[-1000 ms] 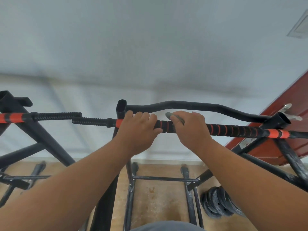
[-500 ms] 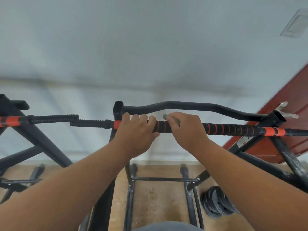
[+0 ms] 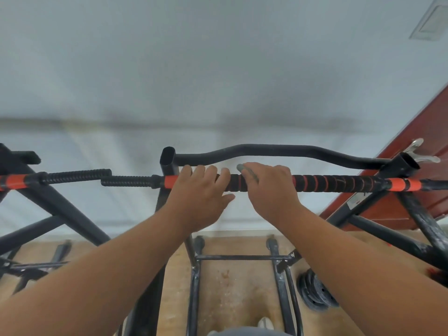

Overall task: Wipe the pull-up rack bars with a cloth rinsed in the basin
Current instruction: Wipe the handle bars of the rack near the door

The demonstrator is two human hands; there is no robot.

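A black and orange grip bar (image 3: 339,184) runs across the pull-up rack at chest height. My left hand (image 3: 198,197) lies over it near its left orange band, fingers curled on top of the bar. My right hand (image 3: 271,192) is closed over the bar just to the right, pressing a grey cloth (image 3: 242,169) against it; only a small corner of the cloth shows above my fingers. A wavy black bar (image 3: 266,150) runs behind and slightly higher. No basin is in view.
Black rack posts (image 3: 167,163) and braces (image 3: 60,212) slope down on both sides. A second ribbed bar (image 3: 72,175) sticks out at the left. Weight plates (image 3: 315,294) lie on the wooden floor at the lower right. A red door (image 3: 424,190) stands at the right.
Both hands keep their hold on the bar, sliding slightly left along it with the cloth. The view has tilted a little upward.
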